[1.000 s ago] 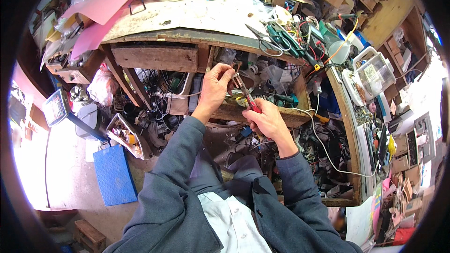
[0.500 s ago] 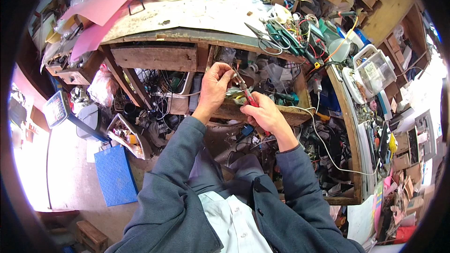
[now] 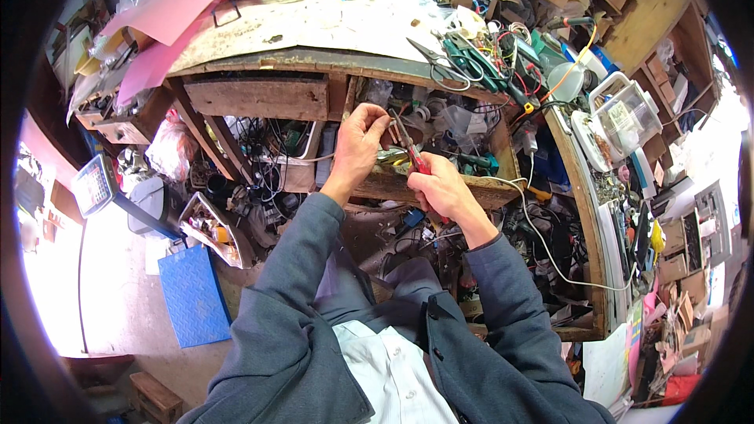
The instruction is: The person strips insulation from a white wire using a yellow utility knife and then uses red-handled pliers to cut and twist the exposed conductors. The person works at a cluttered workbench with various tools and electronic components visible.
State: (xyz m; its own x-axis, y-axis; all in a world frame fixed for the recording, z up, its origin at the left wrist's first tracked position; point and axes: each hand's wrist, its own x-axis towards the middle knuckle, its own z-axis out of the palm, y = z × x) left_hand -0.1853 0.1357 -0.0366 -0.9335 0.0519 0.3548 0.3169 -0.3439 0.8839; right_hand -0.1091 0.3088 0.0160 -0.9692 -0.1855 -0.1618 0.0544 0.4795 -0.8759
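My right hand (image 3: 445, 188) is wrapped round a pair of red-handled pliers (image 3: 415, 157). Their slim metal jaws point up and left, toward the fingertips of my left hand (image 3: 361, 145). My left thumb and fingers are pinched together beside the jaw tips, and whatever they hold is too small to make out. Both hands are raised over an open wooden drawer (image 3: 440, 191), which is packed with clear plastic bags, wires and small parts.
Across the workbench (image 3: 314, 27) lie scissors (image 3: 440, 63), green-handled tools (image 3: 475, 59) and tangled wires. A white cable (image 3: 542, 235) loops down at the right. Electronic clutter fills the space under the bench. A blue platform scale (image 3: 194, 294) stands on the floor at left.
The pliers have turned a little, and their jaws are now slightly more upright beside my left fingertips. My right hand has shifted slightly; my left hand keeps its pinch.
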